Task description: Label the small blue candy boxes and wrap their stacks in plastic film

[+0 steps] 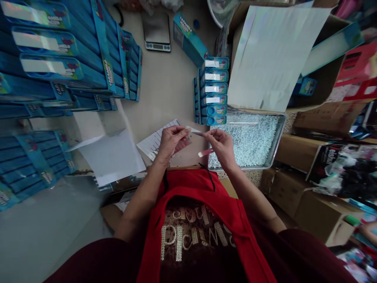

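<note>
Over the table's front edge, my left hand (171, 142) pinches one end of a small white strip (196, 131), which looks like a paper label. The fingertips of my right hand (220, 144) close on the strip's other end. A thin, see-through reddish piece (182, 144) shows under my left fingers; I cannot make out what it is. A white sheet with rows of lines (151, 139) lies beside my left hand. Just beyond my hands stands a row of small blue boxes (213, 88); the farther ones bear white labels, the nearest two show bare round blue marks.
Blue boxes (59, 43) are stacked high at left, near a loose white paper (113, 157). A digital scale (156, 33) and a long blue box (190, 39) lie at the back. Right stands a metal tray (278, 137) of pale pellets, below a paper-covered carton (273, 55).
</note>
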Demonstrator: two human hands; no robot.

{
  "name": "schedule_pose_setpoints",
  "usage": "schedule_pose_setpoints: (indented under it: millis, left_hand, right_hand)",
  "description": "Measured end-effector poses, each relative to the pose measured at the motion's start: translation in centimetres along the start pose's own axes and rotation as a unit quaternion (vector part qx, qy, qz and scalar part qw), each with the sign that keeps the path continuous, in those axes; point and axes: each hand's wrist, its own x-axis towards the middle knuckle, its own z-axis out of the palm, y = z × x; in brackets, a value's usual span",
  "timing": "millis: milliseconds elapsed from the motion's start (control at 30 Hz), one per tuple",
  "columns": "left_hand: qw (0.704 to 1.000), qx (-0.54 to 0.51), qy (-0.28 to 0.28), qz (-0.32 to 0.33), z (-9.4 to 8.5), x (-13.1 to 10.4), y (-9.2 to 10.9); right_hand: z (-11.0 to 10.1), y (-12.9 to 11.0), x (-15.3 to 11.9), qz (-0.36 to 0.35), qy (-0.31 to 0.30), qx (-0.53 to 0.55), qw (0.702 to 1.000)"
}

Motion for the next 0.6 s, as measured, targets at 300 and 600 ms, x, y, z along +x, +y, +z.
schedule_pose_setpoints:
  millis: [300,600]
  left_hand:
    - [0.976,0.051,0.15,0.152,6.1,0.8,-0.7]
    - [0.966,0.027,0.197,0.166,8.8,4.1,-2.0]
  right_hand:
    - [-3.0,-2.9,3.8,-0.136,0.089,-0.212,0.964]
    - [-3.9,-5.3,9.0,-0.13,0.111,-0.397,0.902]
